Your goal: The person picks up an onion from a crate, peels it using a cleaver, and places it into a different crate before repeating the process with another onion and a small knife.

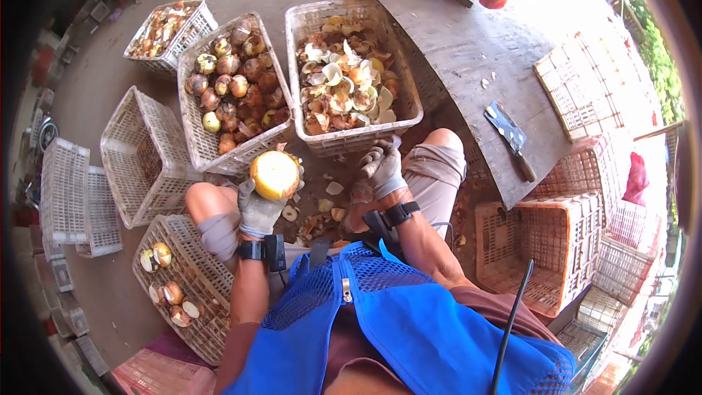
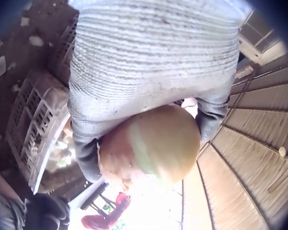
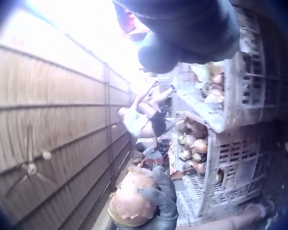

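A large yellow onion point(image 1: 275, 175) with a flat, pale cut face is held in the gloved left hand point(image 1: 261, 212), above the ground between the knees. In the left wrist view, fingers curl down both sides of the onion point(image 2: 163, 143); the right wrist view also shows the onion point(image 3: 134, 196) in that hand's grip. The gloved right hand point(image 1: 386, 175) is beside the right knee, apart from the onion, its fingers curled. A small pale patch shows at its fingertips; whether it holds something cannot be told. Dark curled fingers point(image 3: 187, 33) fill the top of the right wrist view.
Ahead stand a crate of peels point(image 1: 298, 73) and a crate of whole onions point(image 1: 184, 102). A tilted crate point(image 1: 117, 132) and one with cut onions point(image 1: 201, 285) are at left. On the right, a cleaver point(image 1: 506, 128) lies on the table point(image 1: 468, 58), near more crates point(image 1: 537, 208).
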The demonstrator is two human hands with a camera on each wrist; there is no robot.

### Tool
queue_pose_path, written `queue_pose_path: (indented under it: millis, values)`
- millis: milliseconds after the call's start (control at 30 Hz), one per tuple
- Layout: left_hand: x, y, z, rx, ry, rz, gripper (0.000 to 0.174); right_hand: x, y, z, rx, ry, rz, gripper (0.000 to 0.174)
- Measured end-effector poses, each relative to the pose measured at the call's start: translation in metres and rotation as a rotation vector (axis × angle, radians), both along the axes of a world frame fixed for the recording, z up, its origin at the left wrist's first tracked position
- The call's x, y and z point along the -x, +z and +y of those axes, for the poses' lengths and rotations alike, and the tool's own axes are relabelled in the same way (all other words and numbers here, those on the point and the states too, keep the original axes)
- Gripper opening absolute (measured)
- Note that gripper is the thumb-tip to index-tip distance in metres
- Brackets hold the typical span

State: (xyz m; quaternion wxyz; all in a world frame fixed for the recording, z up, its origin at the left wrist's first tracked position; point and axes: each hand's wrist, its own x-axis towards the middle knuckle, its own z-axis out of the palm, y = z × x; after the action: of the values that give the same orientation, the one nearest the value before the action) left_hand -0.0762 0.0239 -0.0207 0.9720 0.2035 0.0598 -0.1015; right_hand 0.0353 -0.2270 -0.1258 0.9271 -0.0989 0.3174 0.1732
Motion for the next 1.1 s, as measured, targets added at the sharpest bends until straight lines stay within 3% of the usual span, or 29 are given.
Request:
queue_pose_path:
  millis: [33,100,167,200,267,300,400,533,567,667,733,833,967,1000,1100]
  values:
    - [-0.001,0.003,-0.001,-0.006,0.0,-0.036,0.094,0.002,0.044,0.009,0.065,0.055,0.001,0.01]
    - [0.001,0.009,-0.005,0.049,0.056,-0.033,0.091,0.009,0.101,0.033,0.54,0.263,-0.246,0.009]
    - [0.0,0.017,-0.01,0.051,0.149,-0.04,0.087,0.016,0.123,0.053,0.934,0.458,-0.632,0.018]
    - [-0.003,0.02,-0.013,0.027,0.207,-0.045,0.085,0.021,0.13,0.064,1.058,0.565,-0.709,0.021]
    - [0.006,0.026,-0.011,0.005,0.335,0.008,0.078,0.045,0.142,0.094,0.938,0.666,-0.778,0.028]
    - [0.008,0.029,-0.012,0.011,0.336,-0.001,0.076,0.051,0.155,0.091,0.821,0.851,-0.725,0.035]
    - [0.013,0.036,-0.016,-0.082,0.368,-0.014,0.072,0.06,0.153,0.095,0.606,0.799,-0.678,0.041]
    - [0.016,0.051,-0.014,-0.434,0.341,-0.077,0.062,0.048,0.16,0.081,0.688,0.827,-0.754,0.038]
    - [0.017,0.06,-0.015,-0.388,0.344,-0.141,0.054,0.044,0.175,0.077,0.714,0.867,-0.821,0.038]
    - [0.018,0.056,-0.007,-0.559,0.24,0.009,0.049,0.029,0.182,0.072,0.813,0.951,-0.991,0.04]
    - [0.02,0.056,-0.015,-0.379,0.265,0.084,0.048,0.021,0.177,0.08,1.189,0.74,-1.32,0.042]
    - [0.018,0.05,-0.015,-0.165,0.297,0.183,0.049,0.026,0.188,0.077,1.52,0.652,-1.196,0.046]
    - [0.019,0.04,-0.008,-0.123,0.377,0.203,0.048,0.046,0.181,0.059,1.768,0.423,-1.719,0.061]
    - [0.019,0.042,-0.008,-0.116,0.399,0.202,0.049,0.049,0.168,0.054,1.822,0.578,-1.781,0.065]
    - [0.022,0.046,-0.013,-0.118,0.445,0.212,0.051,0.063,0.157,0.052,1.807,0.675,-1.849,0.071]
